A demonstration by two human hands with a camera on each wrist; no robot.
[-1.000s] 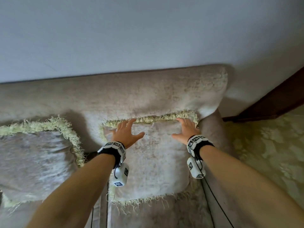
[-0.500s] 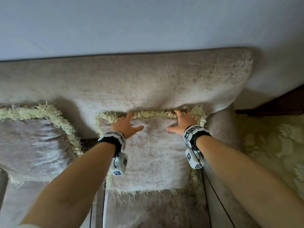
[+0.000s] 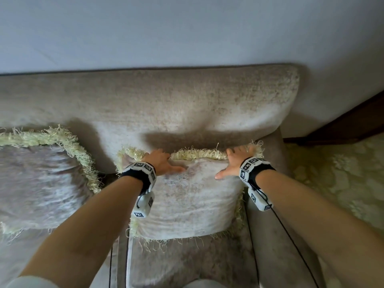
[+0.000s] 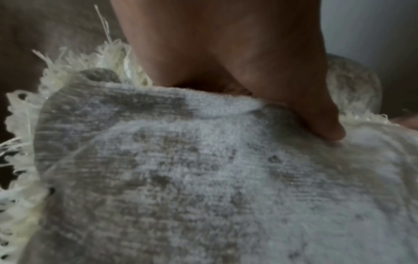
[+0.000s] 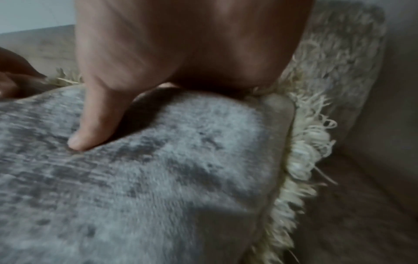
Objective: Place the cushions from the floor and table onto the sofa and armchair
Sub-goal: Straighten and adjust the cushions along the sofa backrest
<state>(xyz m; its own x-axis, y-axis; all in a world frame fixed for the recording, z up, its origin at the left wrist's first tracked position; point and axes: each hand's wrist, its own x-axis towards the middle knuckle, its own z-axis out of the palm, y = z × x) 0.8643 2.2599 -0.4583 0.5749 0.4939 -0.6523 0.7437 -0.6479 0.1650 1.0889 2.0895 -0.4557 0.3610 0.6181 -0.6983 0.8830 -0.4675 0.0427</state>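
A grey plush cushion [image 3: 191, 200] with a cream fringe stands on the sofa seat and leans on the beige backrest [image 3: 166, 104], close to the right armrest [image 3: 270, 235]. My left hand [image 3: 161, 163] grips its top edge near the left corner. My right hand [image 3: 233, 163] grips the same edge near the right corner. Each thumb presses the front face while the fingers reach over the fringe behind it. The left wrist view shows the left thumb [image 4: 321, 121] dug into the cushion [image 4: 203, 187]. In the right wrist view the right thumb [image 5: 97, 121] presses the cushion [image 5: 158, 178].
A second fringed cushion [image 3: 37, 183] of the same kind leans on the backrest at the left. A pale wall rises behind the sofa. Right of the armrest lie a patterned cream carpet [image 3: 342, 183] and a dark wooden edge [image 3: 342, 125].
Both hands have stayed on the cushion's top edge, and their fingers now reach further over it. The cushion sits closer against the backrest.
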